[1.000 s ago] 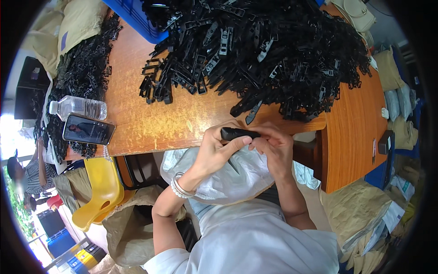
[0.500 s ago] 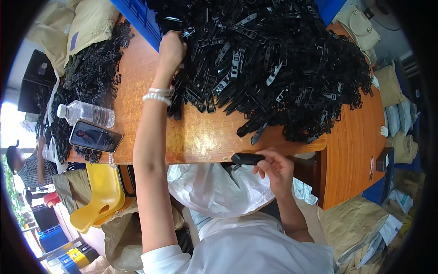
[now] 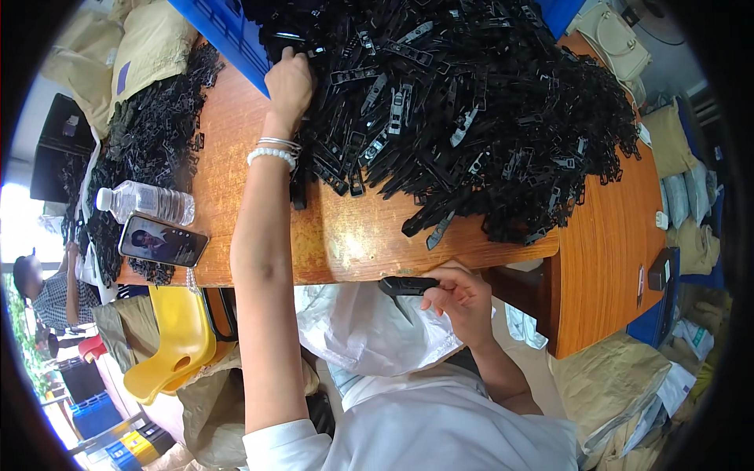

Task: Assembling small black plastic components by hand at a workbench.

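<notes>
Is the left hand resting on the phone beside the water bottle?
No: the left hand is stretched to the far side of the black plastic clip pile, well away from the phone and water bottle.

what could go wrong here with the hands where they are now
1. The left hand reaches far across into the tangled pile of black plastic parts; pulling one out could drag others off the table edge.
2. The right hand holds a black part over the white bag with only fingertips; it may slip and miss the bag.
3. The stretched forearm passes near the phone and water bottle, and might knock them.
</notes>
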`<state>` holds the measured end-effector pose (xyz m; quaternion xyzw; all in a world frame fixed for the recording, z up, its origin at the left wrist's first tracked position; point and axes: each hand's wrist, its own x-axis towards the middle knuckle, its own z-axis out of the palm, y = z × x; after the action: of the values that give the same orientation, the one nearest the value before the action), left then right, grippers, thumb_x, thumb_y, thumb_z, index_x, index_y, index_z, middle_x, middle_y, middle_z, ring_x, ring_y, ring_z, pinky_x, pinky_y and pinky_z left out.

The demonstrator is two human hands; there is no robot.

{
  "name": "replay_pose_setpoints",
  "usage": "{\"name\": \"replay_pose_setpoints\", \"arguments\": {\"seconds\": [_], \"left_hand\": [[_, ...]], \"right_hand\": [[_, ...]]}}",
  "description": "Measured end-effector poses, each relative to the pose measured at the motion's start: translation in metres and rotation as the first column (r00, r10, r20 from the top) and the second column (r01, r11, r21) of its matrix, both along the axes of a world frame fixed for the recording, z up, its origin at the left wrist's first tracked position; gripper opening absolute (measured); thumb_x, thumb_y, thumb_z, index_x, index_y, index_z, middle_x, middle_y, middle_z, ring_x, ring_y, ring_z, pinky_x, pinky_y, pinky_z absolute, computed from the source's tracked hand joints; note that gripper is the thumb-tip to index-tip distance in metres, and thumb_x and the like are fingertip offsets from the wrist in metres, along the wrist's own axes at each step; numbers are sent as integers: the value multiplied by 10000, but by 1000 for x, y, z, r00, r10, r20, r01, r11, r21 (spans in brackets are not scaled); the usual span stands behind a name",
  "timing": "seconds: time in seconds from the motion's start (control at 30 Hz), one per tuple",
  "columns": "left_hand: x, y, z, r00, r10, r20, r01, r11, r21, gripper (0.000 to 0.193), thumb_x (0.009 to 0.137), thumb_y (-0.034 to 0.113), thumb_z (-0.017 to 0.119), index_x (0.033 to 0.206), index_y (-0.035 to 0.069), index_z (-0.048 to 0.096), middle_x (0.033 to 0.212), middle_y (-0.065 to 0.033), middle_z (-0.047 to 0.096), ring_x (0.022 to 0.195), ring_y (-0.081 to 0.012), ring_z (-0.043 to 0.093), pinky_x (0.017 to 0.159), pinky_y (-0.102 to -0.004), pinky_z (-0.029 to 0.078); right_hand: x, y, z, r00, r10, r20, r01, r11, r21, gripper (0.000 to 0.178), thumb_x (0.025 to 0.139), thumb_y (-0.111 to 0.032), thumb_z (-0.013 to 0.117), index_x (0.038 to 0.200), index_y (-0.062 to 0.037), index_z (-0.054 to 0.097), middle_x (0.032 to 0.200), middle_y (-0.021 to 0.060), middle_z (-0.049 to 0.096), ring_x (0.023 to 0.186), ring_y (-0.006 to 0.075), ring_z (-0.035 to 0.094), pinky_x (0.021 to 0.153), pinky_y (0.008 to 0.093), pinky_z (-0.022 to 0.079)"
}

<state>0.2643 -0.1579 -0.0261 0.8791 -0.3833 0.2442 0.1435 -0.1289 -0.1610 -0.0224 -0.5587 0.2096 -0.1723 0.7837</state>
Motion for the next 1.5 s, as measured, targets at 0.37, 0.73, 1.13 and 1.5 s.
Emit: {"name": "replay_pose_setpoints", "arguments": {"seconds": [0.37,0.73,1.13,1.5], "left_hand": [[-25,-10,19,890,98,-445,-152,984,-88,301,714,303,677,767,8,650,792,-172,623,761,-348,599,671,-401,479],[-37,11,22,807,-269,-525,-220,688,-691,310,690,79,672,928,-57,528,673,-63,564,569,-129,538,535,-234,451],[-228,98,14,-72,-497,-865,-121,865,-487,205,693,-70,656,739,-2,468,832,-157,616,747,-175,617,656,-238,486],[-257,123,25,-100,-581,-808,-30,813,-581,278,892,138,486,1068,-57,577,985,-99,626,892,-117,552,808,-249,430]], "right_hand": [[-3,5,-1,1000,14,-17,-15,999,-49,177,751,73,543,926,59,560,665,84,563,505,92,518,454,191,379],[-5,5,-7,997,-65,-31,65,998,-11,162,784,39,552,944,53,567,652,59,542,581,109,560,477,203,390],[3,-5,2,998,-13,58,21,990,-142,206,789,28,539,991,66,545,870,130,597,710,157,603,574,234,463],[8,-9,16,993,75,89,-16,847,-532,227,716,57,629,939,37,589,892,107,598,726,165,585,642,237,478]]}}
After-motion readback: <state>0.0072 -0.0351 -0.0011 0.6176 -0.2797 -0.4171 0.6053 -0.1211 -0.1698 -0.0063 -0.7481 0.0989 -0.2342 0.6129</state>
